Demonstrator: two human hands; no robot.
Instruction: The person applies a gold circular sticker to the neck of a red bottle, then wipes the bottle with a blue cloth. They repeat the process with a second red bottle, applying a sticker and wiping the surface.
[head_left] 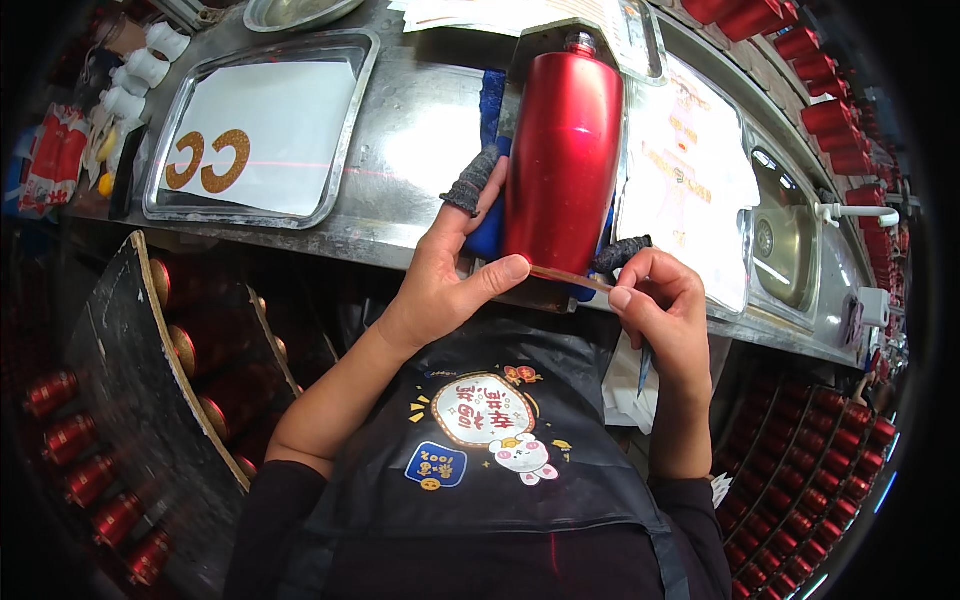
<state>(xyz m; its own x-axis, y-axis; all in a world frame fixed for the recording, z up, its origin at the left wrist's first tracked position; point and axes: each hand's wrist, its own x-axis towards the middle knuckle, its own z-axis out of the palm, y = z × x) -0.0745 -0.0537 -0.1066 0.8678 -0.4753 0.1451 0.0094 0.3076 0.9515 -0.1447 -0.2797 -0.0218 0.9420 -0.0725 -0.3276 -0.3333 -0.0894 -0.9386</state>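
Observation:
A glossy red metal bottle (563,160) lies on a blue pad (491,110) on the steel workbench, its neck pointing away from me. My left hand (447,270) steadies the bottle's base, thumb pressed against the bottom edge, with a dark knitted cot on the raised index finger. My right hand (662,305) pinches a thin strip (570,277) that runs along the bottle's bottom edge; a dark finger cot covers one fingertip and a slim blade-like tool hangs below the palm.
A steel tray (172,130) holding a white sheet with two gold letter shapes sits at the left. A sink (785,240) and white faucet lie to the right. Racks of red bottles (820,450) stand at both lower sides. White paper sheets (690,160) lie beside the bottle.

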